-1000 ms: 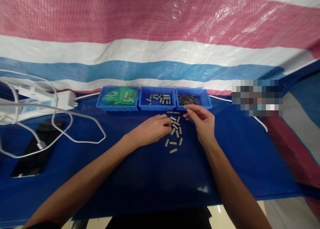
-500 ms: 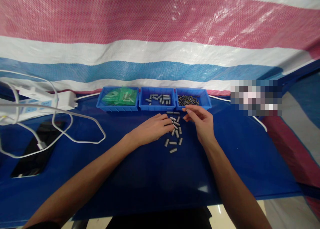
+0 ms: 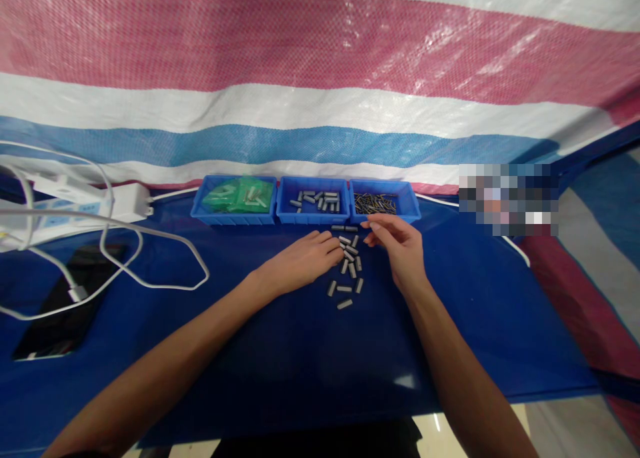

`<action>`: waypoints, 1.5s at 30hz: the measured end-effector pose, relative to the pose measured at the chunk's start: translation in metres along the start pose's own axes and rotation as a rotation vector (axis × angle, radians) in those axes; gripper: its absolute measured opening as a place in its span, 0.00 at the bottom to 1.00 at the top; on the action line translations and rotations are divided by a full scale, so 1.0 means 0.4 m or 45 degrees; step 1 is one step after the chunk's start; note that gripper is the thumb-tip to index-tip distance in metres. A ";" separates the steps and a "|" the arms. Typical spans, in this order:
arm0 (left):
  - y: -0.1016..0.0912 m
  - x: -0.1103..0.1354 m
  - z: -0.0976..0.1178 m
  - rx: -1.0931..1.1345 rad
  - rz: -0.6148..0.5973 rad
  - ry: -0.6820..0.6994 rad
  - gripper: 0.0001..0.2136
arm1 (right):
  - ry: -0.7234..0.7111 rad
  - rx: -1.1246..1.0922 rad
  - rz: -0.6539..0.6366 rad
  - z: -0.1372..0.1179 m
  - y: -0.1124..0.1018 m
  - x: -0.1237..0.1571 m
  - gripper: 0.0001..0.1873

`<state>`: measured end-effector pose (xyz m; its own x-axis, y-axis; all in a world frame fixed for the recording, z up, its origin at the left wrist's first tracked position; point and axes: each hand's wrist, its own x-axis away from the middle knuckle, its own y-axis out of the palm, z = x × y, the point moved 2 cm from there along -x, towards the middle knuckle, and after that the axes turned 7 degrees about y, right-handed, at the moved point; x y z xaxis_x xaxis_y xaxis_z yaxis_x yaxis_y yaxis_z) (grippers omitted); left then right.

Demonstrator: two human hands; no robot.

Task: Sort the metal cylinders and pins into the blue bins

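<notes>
Several short grey metal cylinders (image 3: 352, 270) lie loosely scattered on the blue table between my two hands. My left hand (image 3: 311, 261) rests palm down at the left side of this pile, its fingers curled together against the nearest cylinders. What its fingertips hold, if anything, is hidden. To the right, my right hand (image 3: 400, 245) hovers just in front of the right blue bin (image 3: 413, 208), thumb and forefinger pinched. Anything in that pinch is too small to make out. Thin dark metal pins (image 3: 375, 203) fill the right bin.
The middle blue bin (image 3: 285, 215) holds more grey cylinders, and the left blue bin (image 3: 200, 208) a green plastic bag (image 3: 240, 195). At left are a white power strip (image 3: 127, 201), looped white cables (image 3: 193, 288) and a black phone (image 3: 60, 311). Striped sheeting (image 3: 300, 105) hangs behind.
My left hand's fingers have drawn slightly closer together and back from the pile. My right hand keeps its pinch almost in place. The whole view has shifted slightly.
</notes>
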<state>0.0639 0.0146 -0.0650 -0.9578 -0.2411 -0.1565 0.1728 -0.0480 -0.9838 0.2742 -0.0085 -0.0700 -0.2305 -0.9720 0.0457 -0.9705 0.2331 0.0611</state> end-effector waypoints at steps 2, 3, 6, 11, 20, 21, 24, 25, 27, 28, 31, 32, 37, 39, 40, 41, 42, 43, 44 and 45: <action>0.002 -0.002 -0.001 0.020 0.002 -0.030 0.07 | 0.003 -0.003 0.002 -0.001 0.000 0.000 0.08; 0.001 -0.003 -0.001 0.030 0.002 -0.041 0.07 | 0.002 -0.005 0.004 -0.001 0.000 0.000 0.08; -0.011 -0.005 -0.004 0.087 0.038 -0.078 0.08 | -0.001 -0.007 0.000 -0.002 0.000 0.000 0.08; -0.045 0.003 -0.015 0.387 0.324 -0.160 0.07 | -0.001 0.027 -0.012 0.000 0.001 0.002 0.09; -0.070 0.010 -0.031 0.799 0.799 -0.394 0.07 | -0.029 0.066 -0.099 -0.007 0.016 0.010 0.09; -0.069 0.010 -0.033 0.882 0.843 -0.440 0.06 | -0.025 0.072 -0.126 -0.010 0.018 0.013 0.09; -0.067 0.009 -0.038 1.173 0.970 -0.578 0.06 | 0.001 0.064 -0.236 -0.018 0.023 0.022 0.10; -0.067 0.008 -0.039 1.252 1.003 -0.615 0.07 | 0.013 0.053 -0.284 -0.020 0.024 0.025 0.10; -0.064 0.008 -0.040 1.343 1.038 -0.682 0.10 | 0.039 0.028 -0.383 -0.022 0.026 0.030 0.11; -0.063 0.008 -0.040 1.362 1.044 -0.715 0.11 | 0.055 0.016 -0.431 -0.022 0.027 0.032 0.12; -0.057 0.007 -0.039 1.393 1.037 -0.788 0.13 | 0.107 -0.031 -0.518 -0.016 0.029 0.035 0.16; -0.055 0.007 -0.039 1.397 1.030 -0.806 0.14 | 0.119 -0.046 -0.519 -0.014 0.030 0.035 0.16; -0.046 0.006 -0.038 1.339 0.891 -0.860 0.17 | 0.153 -0.055 -0.458 -0.007 0.033 0.035 0.14; -0.045 0.007 -0.037 1.293 0.824 -0.862 0.19 | 0.155 -0.065 -0.442 -0.008 0.034 0.034 0.13; -0.045 0.007 -0.037 1.269 0.802 -0.864 0.20 | 0.156 -0.073 -0.434 -0.010 0.034 0.034 0.13; -0.045 0.008 -0.037 1.245 0.787 -0.866 0.20 | 0.157 -0.079 -0.426 -0.011 0.034 0.033 0.13; -0.046 0.008 -0.036 1.221 0.781 -0.867 0.21 | 0.158 -0.084 -0.416 -0.012 0.033 0.033 0.13; -0.047 0.008 -0.036 1.198 0.779 -0.868 0.21 | 0.158 -0.088 -0.407 -0.013 0.033 0.033 0.13; -0.048 0.008 -0.035 1.183 0.783 -0.867 0.22 | 0.157 -0.094 -0.400 -0.013 0.033 0.032 0.13; -0.049 0.007 -0.035 1.177 0.790 -0.864 0.21 | 0.158 -0.101 -0.397 -0.013 0.033 0.032 0.13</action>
<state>0.0547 0.0283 -0.0475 -0.4027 -0.8891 -0.2178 0.8950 -0.3326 -0.2972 0.2588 -0.0178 -0.0632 0.0915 -0.9869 0.1331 -0.9834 -0.0685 0.1680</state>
